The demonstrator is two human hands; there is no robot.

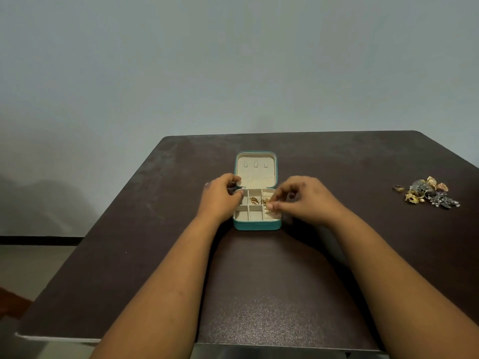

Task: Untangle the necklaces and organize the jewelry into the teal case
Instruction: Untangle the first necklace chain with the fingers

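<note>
Dim, flat indoor light. Soft shadows lie under both forearms on the dark table (337, 161), whose near surface shows a pale sheen. Wide-angle distortion bends the table's edges; fine detail looks soft and slightly blurred.

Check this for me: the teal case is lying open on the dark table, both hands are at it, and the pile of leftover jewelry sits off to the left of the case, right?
Not quite. The head view shows the pile of leftover jewelry to the right of the teal case, not the left. The rest holds: the case lies open on the dark table, with the left hand and right hand at it.
</note>
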